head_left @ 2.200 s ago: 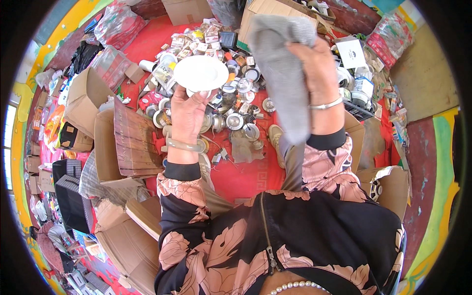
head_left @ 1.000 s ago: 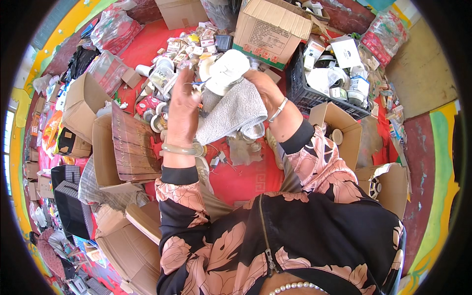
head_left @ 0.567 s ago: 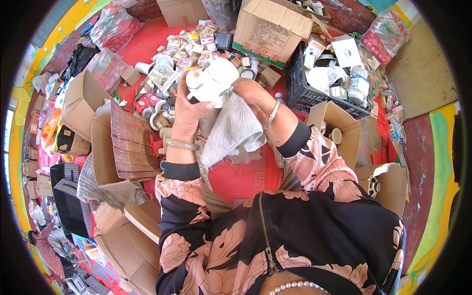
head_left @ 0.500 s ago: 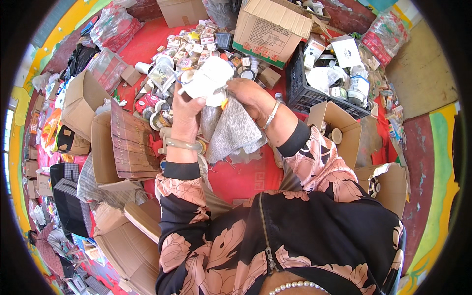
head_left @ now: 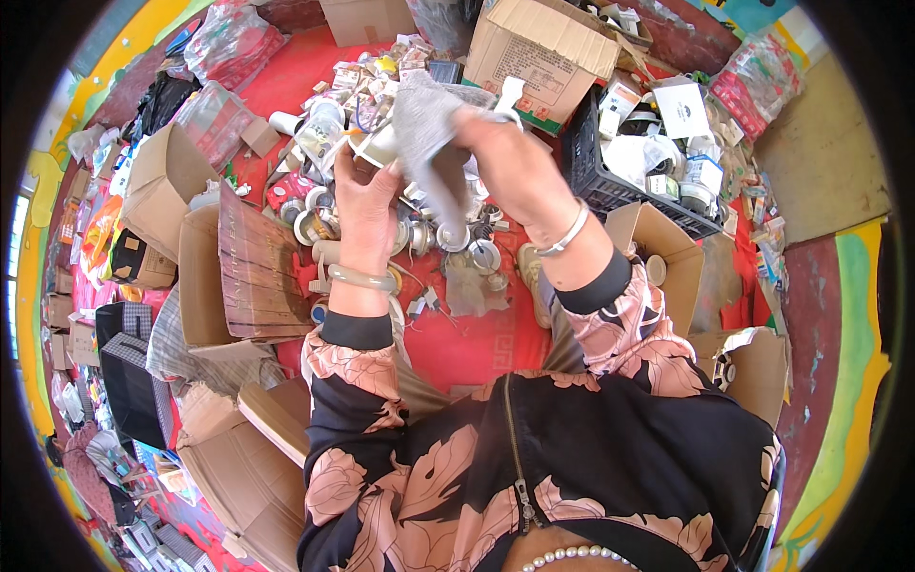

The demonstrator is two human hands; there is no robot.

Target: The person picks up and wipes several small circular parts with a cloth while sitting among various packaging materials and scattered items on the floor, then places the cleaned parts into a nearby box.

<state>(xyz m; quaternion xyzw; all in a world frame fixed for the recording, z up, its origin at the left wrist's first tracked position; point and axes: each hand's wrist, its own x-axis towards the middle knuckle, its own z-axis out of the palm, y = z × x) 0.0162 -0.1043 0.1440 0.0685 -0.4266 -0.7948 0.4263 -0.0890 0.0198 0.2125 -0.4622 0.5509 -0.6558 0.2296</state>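
My left hand (head_left: pixel 366 202) is closed on a white plastic piece (head_left: pixel 377 145), held above the pile of small goods; the grey cloth hides much of it, so its kind is unclear. The grey cloth (head_left: pixel 424 114) is bunched in my right hand (head_left: pixel 515 167), which is smeared by motion, and hangs against the white piece. Just beyond my right hand a narrow white part (head_left: pixel 511 93) sticks up, and I cannot tell what it belongs to. Below the hands lie several round white-rimmed fittings (head_left: pixel 453 235) on the red floor covering (head_left: pixel 457 343).
A black plastic crate (head_left: pixel 596 186) with mixed white goods stands to the right, beside an open cardboard box (head_left: pixel 667 234). Another large carton (head_left: pixel 543 62) is at the back. Open cardboard boxes (head_left: pixel 195 276) crowd the left, and a heap of small boxes (head_left: pixel 381 76) lies ahead.
The grey cloth has swung up from below my hands to cover the white piece. My right hand has shifted slightly right and turned, while my left hand stays nearly in place.
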